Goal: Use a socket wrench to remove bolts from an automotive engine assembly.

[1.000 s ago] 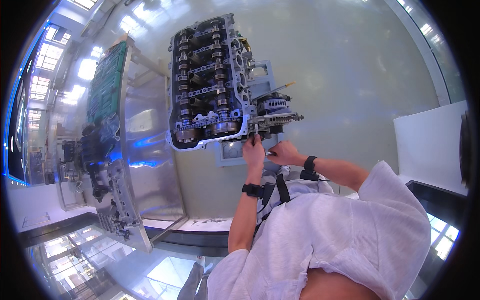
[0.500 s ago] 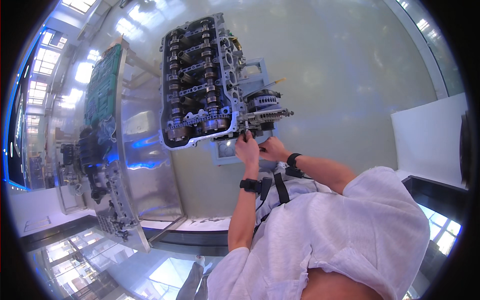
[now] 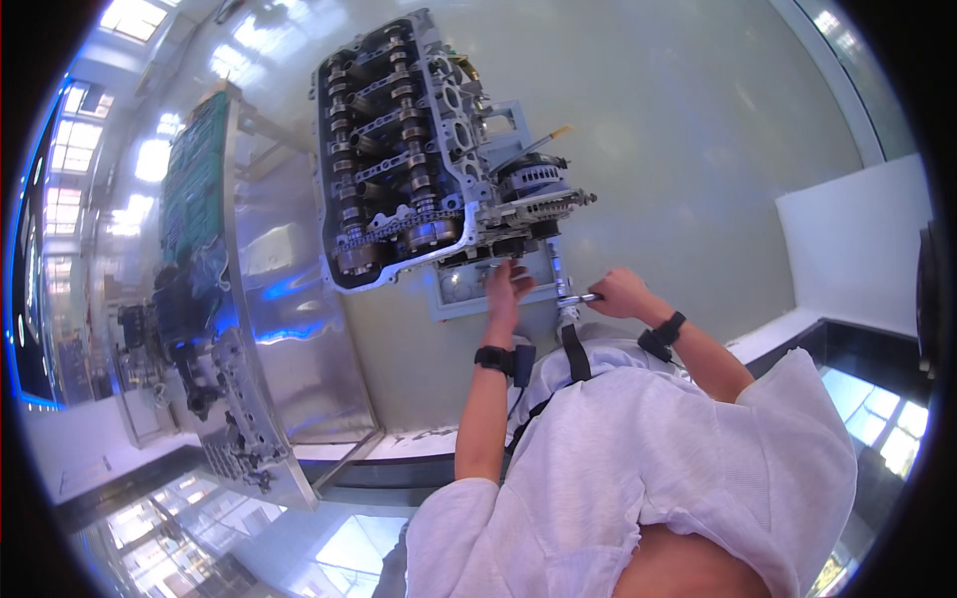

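Observation:
An engine cylinder head (image 3: 399, 159) with exposed camshafts and a timing chain hangs on a stand in front of me. An alternator (image 3: 533, 184) sits at its lower right. My left hand (image 3: 506, 287) rests with fingers spread against the underside of the engine, by a grey mounting plate (image 3: 461, 291). My right hand (image 3: 620, 292) is closed around the handle of a metal ratchet wrench (image 3: 576, 297), whose head meets a vertical socket extension (image 3: 557, 267) under the alternator. Both wrists wear black bands.
A shiny metal panel (image 3: 289, 329) with a green board (image 3: 194, 179) stands to the left, small engine parts (image 3: 234, 439) clustered at its lower end. A white wall section (image 3: 847, 249) and a dark ledge (image 3: 857, 349) lie to the right. The floor is pale and glossy.
My right hand has swung the wrench handle out to the right, away from my left hand. The left hand stays under the engine. The view has shifted slightly.

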`<state>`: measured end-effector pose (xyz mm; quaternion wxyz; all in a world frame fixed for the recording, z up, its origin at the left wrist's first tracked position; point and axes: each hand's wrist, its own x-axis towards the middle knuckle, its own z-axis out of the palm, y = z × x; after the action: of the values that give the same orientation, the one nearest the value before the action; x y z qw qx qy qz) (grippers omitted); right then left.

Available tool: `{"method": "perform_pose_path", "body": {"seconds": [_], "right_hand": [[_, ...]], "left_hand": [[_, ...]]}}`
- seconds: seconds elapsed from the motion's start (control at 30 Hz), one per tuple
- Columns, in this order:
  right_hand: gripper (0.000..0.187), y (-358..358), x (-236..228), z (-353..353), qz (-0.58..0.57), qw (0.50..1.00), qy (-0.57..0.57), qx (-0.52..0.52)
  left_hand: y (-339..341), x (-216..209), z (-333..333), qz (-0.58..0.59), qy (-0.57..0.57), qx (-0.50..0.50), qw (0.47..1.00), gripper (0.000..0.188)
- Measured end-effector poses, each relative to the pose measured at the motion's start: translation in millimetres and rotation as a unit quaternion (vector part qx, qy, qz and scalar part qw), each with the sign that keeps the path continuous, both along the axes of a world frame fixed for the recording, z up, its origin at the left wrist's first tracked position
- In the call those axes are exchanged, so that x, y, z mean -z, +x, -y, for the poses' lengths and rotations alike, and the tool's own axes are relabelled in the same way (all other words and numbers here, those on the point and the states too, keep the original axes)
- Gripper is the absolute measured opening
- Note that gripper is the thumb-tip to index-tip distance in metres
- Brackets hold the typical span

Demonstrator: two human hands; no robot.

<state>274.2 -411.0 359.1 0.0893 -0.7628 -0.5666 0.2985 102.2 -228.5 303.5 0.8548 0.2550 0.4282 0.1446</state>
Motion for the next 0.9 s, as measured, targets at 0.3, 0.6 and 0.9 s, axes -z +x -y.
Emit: {"method": "perform_pose_path", "body": {"seconds": [0.3, 0.6, 0.9], "right_hand": [[0.042, -31.3, -6.1, 50.0, -0.098, 0.966, -0.058, 0.233], [0.039, -62.9, -1.5, 48.8, -0.078, 0.964, -0.033, 0.251], [0.039, -86.7, 0.9, 38.0, -0.077, 0.969, -0.025, 0.232]], "left_hand": [[-2.7, 84.3, -83.2, -0.128, 0.064, 0.014, 0.99, 0.027], [18.1, 72.3, -60.1, -0.053, 0.042, -0.068, 0.995, 0.019], [31.9, 68.7, -62.6, -0.07, -0.066, -0.192, 0.977, 0.01]]}}
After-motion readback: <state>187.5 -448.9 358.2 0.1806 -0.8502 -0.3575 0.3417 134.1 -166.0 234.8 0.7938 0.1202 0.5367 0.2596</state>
